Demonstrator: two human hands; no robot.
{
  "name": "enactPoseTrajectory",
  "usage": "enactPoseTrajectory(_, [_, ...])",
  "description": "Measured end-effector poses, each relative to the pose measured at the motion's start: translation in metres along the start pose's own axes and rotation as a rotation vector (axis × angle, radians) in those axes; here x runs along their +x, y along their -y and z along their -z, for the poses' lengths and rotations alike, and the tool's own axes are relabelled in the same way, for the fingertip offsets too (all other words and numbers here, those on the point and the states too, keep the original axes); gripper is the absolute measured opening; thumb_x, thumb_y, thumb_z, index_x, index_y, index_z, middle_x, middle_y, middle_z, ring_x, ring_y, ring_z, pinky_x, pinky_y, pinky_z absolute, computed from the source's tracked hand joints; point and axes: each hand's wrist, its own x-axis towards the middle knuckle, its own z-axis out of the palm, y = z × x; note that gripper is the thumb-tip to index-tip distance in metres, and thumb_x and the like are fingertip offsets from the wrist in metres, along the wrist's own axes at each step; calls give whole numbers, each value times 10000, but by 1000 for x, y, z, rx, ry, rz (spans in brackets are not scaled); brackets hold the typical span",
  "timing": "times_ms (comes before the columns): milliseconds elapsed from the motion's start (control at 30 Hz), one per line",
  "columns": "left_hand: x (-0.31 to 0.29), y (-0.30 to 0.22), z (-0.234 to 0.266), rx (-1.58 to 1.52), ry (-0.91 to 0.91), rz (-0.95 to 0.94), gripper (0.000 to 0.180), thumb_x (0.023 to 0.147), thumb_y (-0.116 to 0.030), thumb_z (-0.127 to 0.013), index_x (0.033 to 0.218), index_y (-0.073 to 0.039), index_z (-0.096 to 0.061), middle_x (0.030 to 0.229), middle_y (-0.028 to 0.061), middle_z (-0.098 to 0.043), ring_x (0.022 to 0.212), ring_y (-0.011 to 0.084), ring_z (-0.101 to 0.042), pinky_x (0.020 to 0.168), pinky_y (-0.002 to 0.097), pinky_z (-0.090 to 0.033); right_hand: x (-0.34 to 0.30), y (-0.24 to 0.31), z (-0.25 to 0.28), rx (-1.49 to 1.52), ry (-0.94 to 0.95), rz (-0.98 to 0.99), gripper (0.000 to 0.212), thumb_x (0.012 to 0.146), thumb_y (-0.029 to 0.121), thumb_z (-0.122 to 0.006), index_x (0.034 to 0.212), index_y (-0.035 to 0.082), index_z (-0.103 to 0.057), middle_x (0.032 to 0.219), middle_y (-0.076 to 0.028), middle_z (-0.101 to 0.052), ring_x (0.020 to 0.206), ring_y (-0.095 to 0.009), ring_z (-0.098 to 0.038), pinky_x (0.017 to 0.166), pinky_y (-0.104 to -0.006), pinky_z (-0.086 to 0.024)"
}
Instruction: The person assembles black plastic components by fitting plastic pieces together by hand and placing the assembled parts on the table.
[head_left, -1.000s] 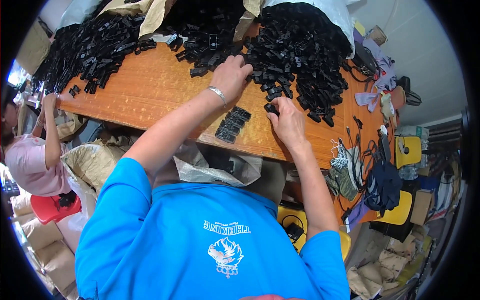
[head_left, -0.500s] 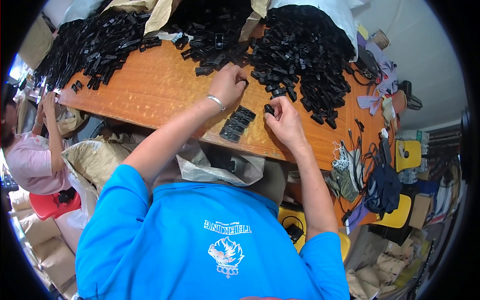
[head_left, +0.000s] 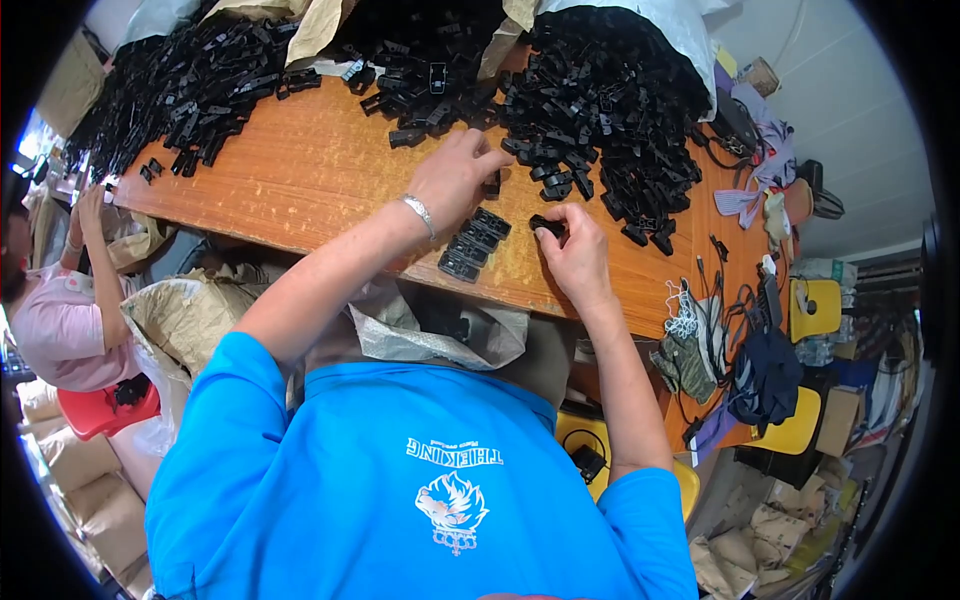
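My left hand (head_left: 452,180) is above the table with a finger reaching toward the loose pile on the right. A small black plastic part (head_left: 491,186) shows under its fingers and appears held there; the hand partly hides the grip. Just below that hand, several similar black parts lie side by side in a short row (head_left: 473,245) near the table's front edge. My right hand (head_left: 580,258) pinches another black plastic part (head_left: 547,225) between thumb and fingers, to the right of the row.
Heaps of black parts spread along the back of the wooden table (head_left: 300,160), spilling from sacks; one pile (head_left: 600,110) is close beyond my hands. Cables (head_left: 715,310) and cloth lie at right. An open sack (head_left: 400,335) hangs at the front edge. Another person (head_left: 75,320) sits at left.
My left hand has shifted slightly right, and a finger now stretches toward the pile. The part in my right hand has turned from upright to more level.
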Motion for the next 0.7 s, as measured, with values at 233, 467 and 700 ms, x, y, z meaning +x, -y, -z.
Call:
enactPoseTrajectory(233, [6, 15, -2, 95, 138, -144, 311, 827, -64, -812, 1124, -132, -751, 1166, 96, -649, 1155, 328, -603, 983, 431, -528, -9, 0, 4, -232, -36, 104, 272, 876, 72, -804, 1113, -26, -711, 1066, -214, -705, 983, -430, -707, 865, -486, -578])
enactPoseTrajectory(467, [-1, 23, -6, -101, 151, 38, 293, 823, -119, -836, 1104, -91, -758, 1092, 113, -677, 1122, 335, -616, 984, 441, -519, 9, 16, 3, -152, -24, 56, 247, 867, 92, -830, 1067, -21, -741, 1051, -204, -692, 956, -418, -707, 834, -481, -572])
enactPoseTrajectory(700, [-1, 21, -6, -69, 193, 96, 313, 822, -156, -846, 1111, -69, -765, 1056, 118, -684, 1117, 337, -619, 978, 438, -516, 39, 28, -33, -51, -59, 191, 231, 853, 83, -838, 1048, -3, -750, 1039, -191, -680, 923, -417, -704, 806, -481, -573])
